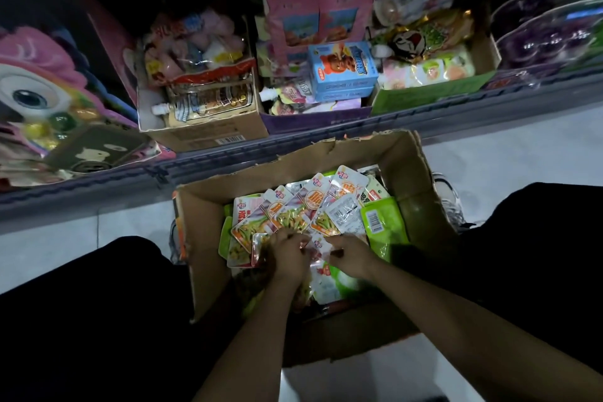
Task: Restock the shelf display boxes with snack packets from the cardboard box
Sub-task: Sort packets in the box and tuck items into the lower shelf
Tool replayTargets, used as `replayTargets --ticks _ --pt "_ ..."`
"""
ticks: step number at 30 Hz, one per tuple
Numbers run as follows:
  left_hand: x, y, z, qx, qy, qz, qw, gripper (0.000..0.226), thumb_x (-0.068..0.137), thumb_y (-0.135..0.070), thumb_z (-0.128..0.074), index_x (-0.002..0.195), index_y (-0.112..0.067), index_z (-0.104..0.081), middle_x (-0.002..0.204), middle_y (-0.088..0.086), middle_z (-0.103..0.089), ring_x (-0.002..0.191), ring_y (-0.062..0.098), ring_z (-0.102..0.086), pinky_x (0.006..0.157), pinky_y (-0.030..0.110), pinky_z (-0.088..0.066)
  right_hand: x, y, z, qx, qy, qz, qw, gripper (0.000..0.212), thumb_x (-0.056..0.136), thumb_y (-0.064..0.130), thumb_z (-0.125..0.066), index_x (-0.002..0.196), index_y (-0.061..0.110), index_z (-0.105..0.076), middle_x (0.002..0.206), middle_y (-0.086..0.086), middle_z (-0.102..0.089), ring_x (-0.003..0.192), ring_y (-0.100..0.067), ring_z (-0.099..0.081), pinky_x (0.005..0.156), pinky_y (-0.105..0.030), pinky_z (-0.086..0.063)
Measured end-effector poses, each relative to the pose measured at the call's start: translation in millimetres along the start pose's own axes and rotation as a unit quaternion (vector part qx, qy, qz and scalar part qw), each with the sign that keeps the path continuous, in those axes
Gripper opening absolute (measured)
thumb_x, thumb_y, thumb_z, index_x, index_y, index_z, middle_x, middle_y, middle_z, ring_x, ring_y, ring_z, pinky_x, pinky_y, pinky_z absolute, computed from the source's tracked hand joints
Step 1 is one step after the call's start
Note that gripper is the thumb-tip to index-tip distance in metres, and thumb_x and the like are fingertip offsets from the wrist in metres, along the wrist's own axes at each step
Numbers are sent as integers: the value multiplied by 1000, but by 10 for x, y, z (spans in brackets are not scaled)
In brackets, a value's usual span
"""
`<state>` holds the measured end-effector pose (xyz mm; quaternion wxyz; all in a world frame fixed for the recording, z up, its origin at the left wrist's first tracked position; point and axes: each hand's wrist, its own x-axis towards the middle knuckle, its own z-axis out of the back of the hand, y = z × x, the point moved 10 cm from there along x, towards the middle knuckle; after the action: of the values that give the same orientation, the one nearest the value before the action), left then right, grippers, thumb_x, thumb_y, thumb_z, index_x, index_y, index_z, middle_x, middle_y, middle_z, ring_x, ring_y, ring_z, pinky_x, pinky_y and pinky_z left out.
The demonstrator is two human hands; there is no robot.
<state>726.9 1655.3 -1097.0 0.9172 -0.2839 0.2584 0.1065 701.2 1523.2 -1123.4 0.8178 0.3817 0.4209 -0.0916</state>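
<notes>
An open cardboard box [404, 160] stands on the floor between my knees, full of snack packets. My left hand [288, 256] grips a fanned stack of white and orange snack packets [293, 209] above the box. My right hand [349, 254] is beside it, fingers curled on the lower edge of the same stack. Green packets [383, 222] lie at the right inside the box. On the low shelf ahead stand display boxes: a brown one [202, 132] with pouches, a purple one [313, 119] with blue cartons, a green one [430, 95] with mixed packets.
A pink toy package [42, 81] lies at the left of the shelf. Purple plastic packs [548, 26] fill the shelf's right end. The grey shelf edge [195, 160] runs just behind the cardboard box. White floor tiles [509, 147] show at the right.
</notes>
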Motion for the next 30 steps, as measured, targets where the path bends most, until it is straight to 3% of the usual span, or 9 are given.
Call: replayTargets --ticks 7,10,13,14,17,22,24,27,30 --pt "2 -18 -7 -4 6 12 1000 23 78 21 -57 99 15 -62 99 7 -47 75 -8 -52 65 -3 -35 60 -34 -50 14 -49 2 999 44 88 15 -63 131 13 -54 132 -11 -51 107 -22 -60 85 -17 -40" --pt "48 36 29 -44 15 57 997 13 84 4 -60 86 -2 -72 107 7 -60 89 9 -54 71 6 -33 97 -83 18 5 -85 -10 996 34 85 19 -67 117 9 -62 124 -13 -56 101 -24 -61 80 -18 -39" --pt "90 78 66 -147 55 106 982 12 88 -7 -63 77 -12 -65 100 9 -69 71 10 -57 58 12 -43 96 -97 198 37 -137 -24 990 15 81 22 -71 87 8 -68 98 -11 -63 84 -23 -60 70 -22 -39" --pt "103 59 97 -171 67 110 977 11 87 -9 -64 76 -12 -65 101 9 -69 72 11 -58 61 15 -46 80 -75 269 61 -148 -23 987 14 81 22 -72 78 10 -66 87 -7 -62 80 -21 -58 67 -22 -38" --pt "127 -44 320 -239 49 105 964 6 84 -10 -68 84 -5 -67 99 8 -68 87 18 -60 71 21 -45 40 75 451 150 -150 -14 977 33 85 19 -68 60 19 -46 64 5 -50 72 -17 -50 64 -24 -33" --pt "90 -251 727 -334 15 114 936 9 82 -18 -71 88 -13 -67 90 3 -68 71 8 -60 58 15 -46 -127 489 840 276 -183 16 943 32 87 14 -64 64 12 -42 59 -1 -47 56 -9 -43 60 -21 -38" --pt "52 -374 876 -361 23 114 925 7 81 -21 -72 86 -18 -67 89 2 -71 76 13 -65 68 21 -53 -255 693 1040 282 -198 47 938 26 87 17 -64 69 8 -47 55 1 -52 56 -11 -50 66 -25 -42" --pt "-50 -611 1159 -389 27 97 916 8 81 -21 -72 88 -18 -70 86 5 -73 78 20 -69 79 34 -56 -515 1048 1332 276 -202 96 935 19 88 20 -64 79 4 -56 70 -8 -63 63 -17 -61 68 -34 -50" --pt "-192 -954 1529 -413 28 51 909 17 83 -17 -70 98 -10 -70 82 7 -73 60 13 -64 54 23 -52 -869 1428 1699 264 -229 148 925 18 87 19 -66 71 16 -56 67 -5 -60 46 -2 -51 58 -26 -44"
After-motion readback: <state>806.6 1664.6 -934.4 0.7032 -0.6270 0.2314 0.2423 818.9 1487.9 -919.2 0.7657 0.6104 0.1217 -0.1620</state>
